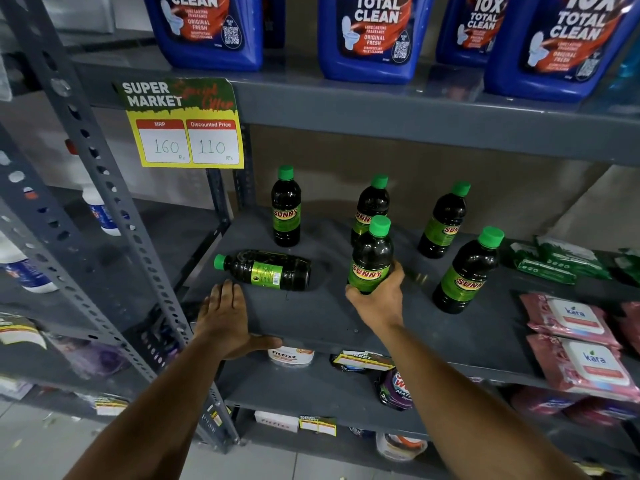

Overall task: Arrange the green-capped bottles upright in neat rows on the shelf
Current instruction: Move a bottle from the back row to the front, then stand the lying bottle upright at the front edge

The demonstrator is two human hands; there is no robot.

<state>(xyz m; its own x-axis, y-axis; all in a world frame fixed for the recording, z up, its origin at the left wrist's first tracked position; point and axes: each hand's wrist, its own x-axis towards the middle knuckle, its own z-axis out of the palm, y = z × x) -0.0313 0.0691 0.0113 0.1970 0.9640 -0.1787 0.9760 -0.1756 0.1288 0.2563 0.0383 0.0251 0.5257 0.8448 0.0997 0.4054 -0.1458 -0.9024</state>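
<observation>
Here, six dark green-capped bottles are seen on a grey metal shelf (pixel 311 317). One bottle (pixel 371 258) is gripped low on its body by the right hand (pixel 379 299), whose fingers (pixel 398 271) are wrapped round the label while the thumb is pressed on the near side; the bottle is held upright, and whether its base touches the shelf cannot be told. The left hand (pixel 227 318) is laid flat and open on the front edge of the shelf, with nothing held, its fingertips just beside a toppled bottle (pixel 265 270) that lies on its side with the cap pointing left. An upright bottle (pixel 286 207) is stood behind the toppled one, toward the back. Another upright bottle (pixel 371 202) is partly hidden directly behind the held one. Two more are stood to the right, one further back (pixel 443 221) and one nearer the front (pixel 467 271). A yellow price tag (pixel 185 133) is hung from the shelf above, where blue cleaner jugs (pixel 374 36) are placed. Pink wipe packs (pixel 581 344) are stacked at the far right.
</observation>
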